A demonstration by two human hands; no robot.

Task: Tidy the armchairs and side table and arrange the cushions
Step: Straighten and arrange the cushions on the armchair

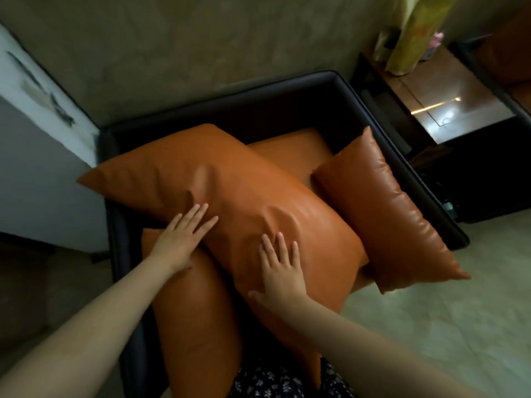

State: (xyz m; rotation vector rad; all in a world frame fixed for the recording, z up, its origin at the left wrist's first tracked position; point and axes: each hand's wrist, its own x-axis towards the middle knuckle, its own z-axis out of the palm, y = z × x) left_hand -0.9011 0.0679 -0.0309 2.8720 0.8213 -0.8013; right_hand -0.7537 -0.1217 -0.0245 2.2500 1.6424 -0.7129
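In a dark armchair (258, 110), the left hand (178, 239) and right hand (283, 271) lay flat, fingers straight, gripping nothing, apparently pressing the large cushion (230, 182) into shape

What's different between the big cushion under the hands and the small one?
The large cushion lies across the armchair with the left hand and right hand on it; the small cushion leans on the armchair's side, untouched. The large cushion is dented; the small cushion looks shinier. Both are orange.

Dim room here, mottled olive-grey wall (201, 38) running across the back, pale glossy floor (431, 326) down right, a smudged white wall (31, 90) at left.
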